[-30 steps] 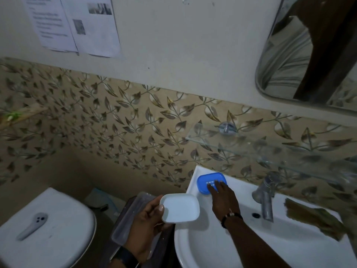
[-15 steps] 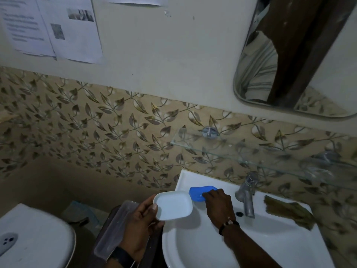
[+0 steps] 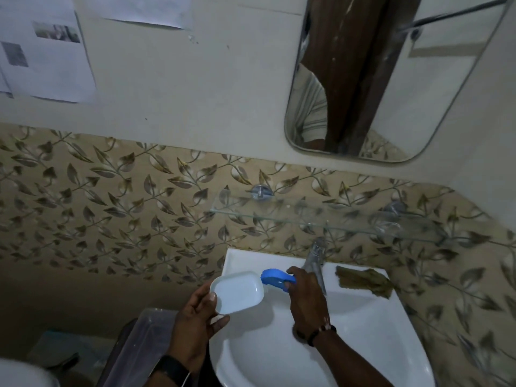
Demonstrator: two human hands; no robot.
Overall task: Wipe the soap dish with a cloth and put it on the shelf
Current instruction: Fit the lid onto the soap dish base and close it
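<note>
Head view, left hand: the left hand [image 3: 195, 322] held the white soap dish tray [image 3: 237, 291] by its near edge, thumb on the inner rim and fingers beneath, over the left lip of the washbasin [image 3: 363, 331].
Head view, right hand: the right hand [image 3: 304, 297] was pinched on the blue soap dish insert [image 3: 276, 276], tilted up just beyond the white tray's far end.
Change: half a second before, the insert lay lower on the basin ledge under the fingertips; it was now lifted clear and gripped.
Cloth: the brown cloth [image 3: 363, 280] lay untouched on the ledge, well to the right of the right-hand grip, past the tap [image 3: 315, 261].
Shelf: the glass shelf [image 3: 321, 219] above both grips carried nothing visible.
Finding: both dish parts were in hand and unwiped; wiping appeared not yet begun.
</note>
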